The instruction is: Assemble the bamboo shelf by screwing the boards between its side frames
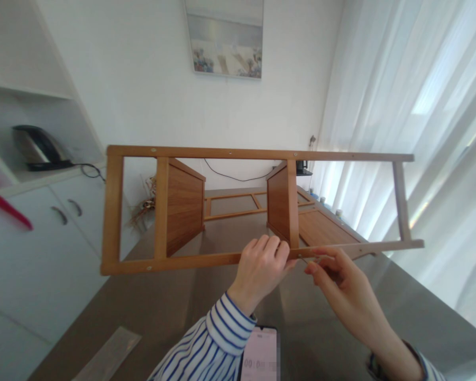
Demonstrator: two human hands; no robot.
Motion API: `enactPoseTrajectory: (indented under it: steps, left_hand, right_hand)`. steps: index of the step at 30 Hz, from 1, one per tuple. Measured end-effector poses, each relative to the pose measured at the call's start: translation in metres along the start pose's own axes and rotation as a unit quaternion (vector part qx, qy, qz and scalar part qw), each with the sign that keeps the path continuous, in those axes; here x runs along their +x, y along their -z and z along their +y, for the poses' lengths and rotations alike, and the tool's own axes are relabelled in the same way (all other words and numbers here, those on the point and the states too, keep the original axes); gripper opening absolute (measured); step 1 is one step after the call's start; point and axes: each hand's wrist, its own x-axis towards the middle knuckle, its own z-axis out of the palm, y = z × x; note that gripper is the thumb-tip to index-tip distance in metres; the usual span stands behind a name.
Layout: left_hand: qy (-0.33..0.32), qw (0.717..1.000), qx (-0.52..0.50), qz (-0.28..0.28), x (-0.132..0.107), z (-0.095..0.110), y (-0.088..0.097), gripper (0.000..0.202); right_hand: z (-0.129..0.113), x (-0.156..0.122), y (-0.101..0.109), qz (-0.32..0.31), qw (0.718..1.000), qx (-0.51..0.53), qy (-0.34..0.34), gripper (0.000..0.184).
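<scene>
A wooden shelf frame [198, 262] lies on its side on the table, with two wooden shelf panels [184, 206] between its long rails. My left hand [262, 267] is wrapped over the lower rail, close to where the right-hand crosspiece [292, 206] meets it. Just to the right, a small screw head [300, 255] shows in the rail. Beside it, my right hand [347, 288] has its thumb and fingers drawn together below the rail. A thin piece seems to be between those fingertips, too small to name.
Another wooden panel [327, 227] and a second ladder-like frame [234, 205] lie behind on the dark table [218, 328]. In front are a phone [259, 352] and a clear plastic bag [109, 354]. A kettle [39, 148] sits on the cabinet at left; curtains hang at right.
</scene>
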Motion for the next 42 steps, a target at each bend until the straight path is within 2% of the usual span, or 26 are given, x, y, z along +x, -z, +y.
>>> enactPoseTrajectory:
  steps: [9,17,20,26,32,38,42]
  left_hand:
    - [0.026,0.999,0.015,0.019,-0.003,0.002,0.001,0.029]
    - [0.022,0.999,0.006,0.029,-0.004,0.002,-0.003,0.032]
    - [0.016,0.999,0.006,0.029,-0.004,0.001,-0.003,0.033]
    - [0.017,0.999,0.007,0.030,-0.002,0.001,-0.001,0.034]
    - [0.035,0.999,0.018,0.036,-0.003,0.001,0.000,0.033]
    - [0.057,0.996,0.029,0.057,-0.004,0.002,-0.003,0.039]
    - [0.064,0.994,0.039,0.080,-0.005,0.002,-0.005,0.057]
  right_hand:
    - [0.002,-0.006,-0.004,-0.009,1.000,0.019,-0.014,0.022]
    - [0.004,-0.006,-0.004,0.038,0.988,-0.126,0.076,0.022]
    - [-0.001,-0.004,-0.003,0.046,0.984,-0.153,0.078,0.024]
    - [-0.010,0.002,0.005,0.040,0.970,-0.213,0.113,0.015]
    - [-0.019,0.005,0.015,0.008,0.955,-0.255,0.149,0.017]
    - [-0.020,0.003,0.013,-0.003,0.960,-0.248,0.129,0.014]
    - [-0.017,0.002,0.006,-0.005,0.983,-0.174,0.063,0.015]
